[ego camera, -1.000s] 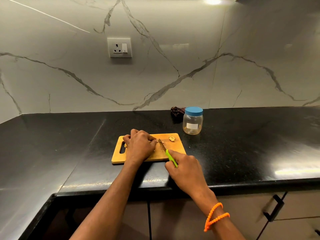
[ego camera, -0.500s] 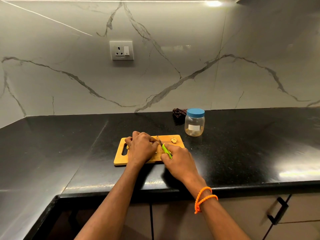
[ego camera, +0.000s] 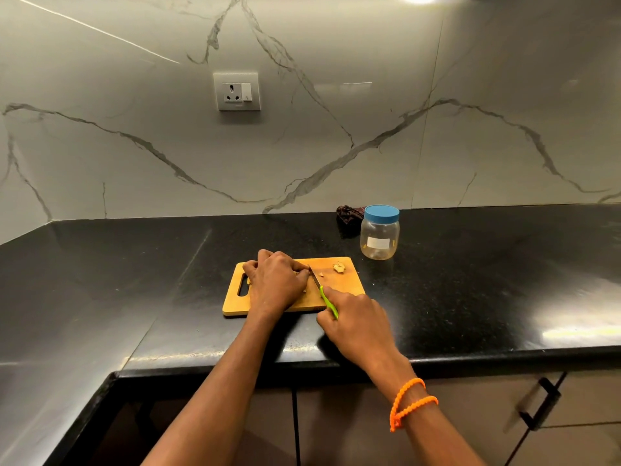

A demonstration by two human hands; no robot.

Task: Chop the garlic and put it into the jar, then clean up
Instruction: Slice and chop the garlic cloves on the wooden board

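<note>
A white marble-look wall (ego camera: 336, 136) with grey veins fills the upper part of the view, and a black stone counter (ego camera: 470, 280) runs beneath it, with cabinet fronts (ego camera: 487, 428) below its front edge. On the counter lies a wooden cutting board (ego camera: 349, 284), its handle slot towards the left. The left hand (ego camera: 275, 284) rests on the middle of the board with fingers curled downward, pressing on something under the fingertips — most likely garlic, though the hand hides it. The right hand (ego camera: 356, 321) sits at the board's near right corner, clamped round the green handle of a small knife (ego camera: 322, 292), whose blade angles up and left across the board until its tip meets the left fingertips. The two hands are close together, joined only by the knife. A clear jar (ego camera: 379, 237) with a blue lid stands upright just beyond the board's far right corner, closed. Behind it, against the wall, sits a dark crumpled thing (ego camera: 349, 215) — too dim to identify. A wall socket (ego camera: 237, 92) is set above. An orange bead bracelet (ego camera: 408, 403) circles the right wrist. A small heap of chopped garlic (ego camera: 338, 267) lies near the board's far right corner.
</note>
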